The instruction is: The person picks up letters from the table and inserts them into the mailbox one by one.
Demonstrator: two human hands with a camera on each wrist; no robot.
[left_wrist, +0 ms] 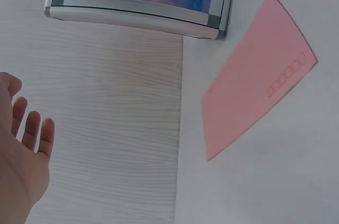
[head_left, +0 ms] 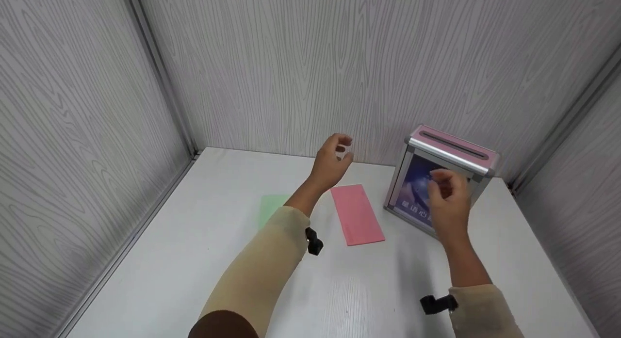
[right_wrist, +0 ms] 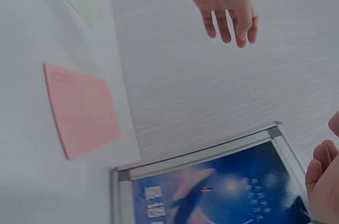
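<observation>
My left hand (head_left: 342, 148) hangs in the air above the far end of a pink envelope (head_left: 357, 214) that lies flat on the white table (head_left: 194, 260). Its fingers are loosely bent and hold nothing; the left wrist view shows them relaxed (left_wrist: 33, 128). My right hand (head_left: 440, 179) hovers in front of a metal-framed box (head_left: 453, 146) with a pink slotted top and a blue picture on its face. That hand's fingers are loosely curled and empty. A pale green envelope (head_left: 270, 206) lies to the left, partly hidden by my left forearm.
Grey wood-grain walls (head_left: 291, 71) close the table in at the back and on both sides. The box stands in the back right corner. In the right wrist view, the pink envelope (right_wrist: 82, 110) lies apart from the box (right_wrist: 212, 187).
</observation>
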